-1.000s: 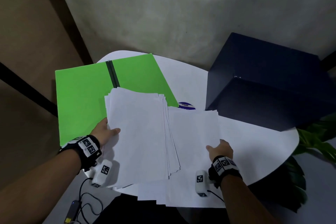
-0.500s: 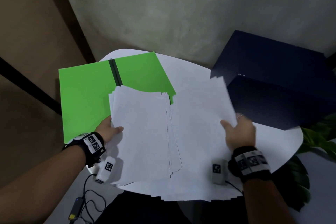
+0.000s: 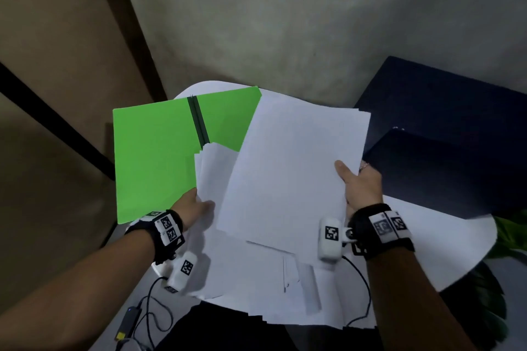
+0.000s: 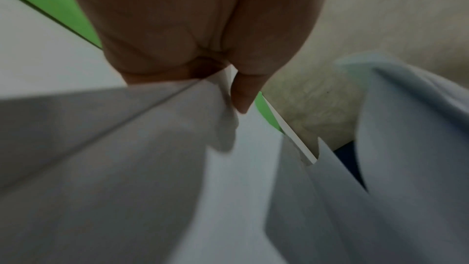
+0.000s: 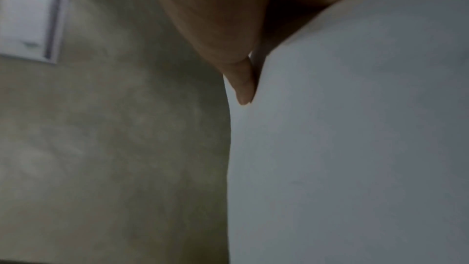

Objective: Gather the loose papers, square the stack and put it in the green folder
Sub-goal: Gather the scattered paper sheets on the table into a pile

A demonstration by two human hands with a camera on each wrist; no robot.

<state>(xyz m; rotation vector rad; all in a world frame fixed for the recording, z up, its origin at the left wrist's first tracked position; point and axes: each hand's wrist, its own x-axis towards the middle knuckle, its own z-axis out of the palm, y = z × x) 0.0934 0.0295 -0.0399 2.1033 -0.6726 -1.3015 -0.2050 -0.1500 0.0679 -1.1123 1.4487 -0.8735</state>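
The green folder (image 3: 154, 157) lies open on the white table (image 3: 445, 242) at the left, its dark spine (image 3: 198, 124) up the middle. My left hand (image 3: 196, 205) pinches the left edge of a fanned stack of white papers (image 3: 211, 177), thumb on top; the left wrist view shows that thumb (image 4: 245, 91) on the stack (image 4: 127, 168). My right hand (image 3: 356, 182) pinches the right edge of a lifted white sheet (image 3: 296, 168), which hangs over the stack and the folder's right corner. More loose sheets (image 3: 285, 299) lie at the near table edge.
A large dark blue box (image 3: 450, 137) stands at the right on the table. Green plant leaves (image 3: 510, 236) show past the right rim. A cable and small adapter (image 3: 128, 319) hang below the near left edge. A grey wall rises behind.
My right hand has picked the sheet off the table and carried it up and left over the stack. The left hand has kept its hold on the stack.
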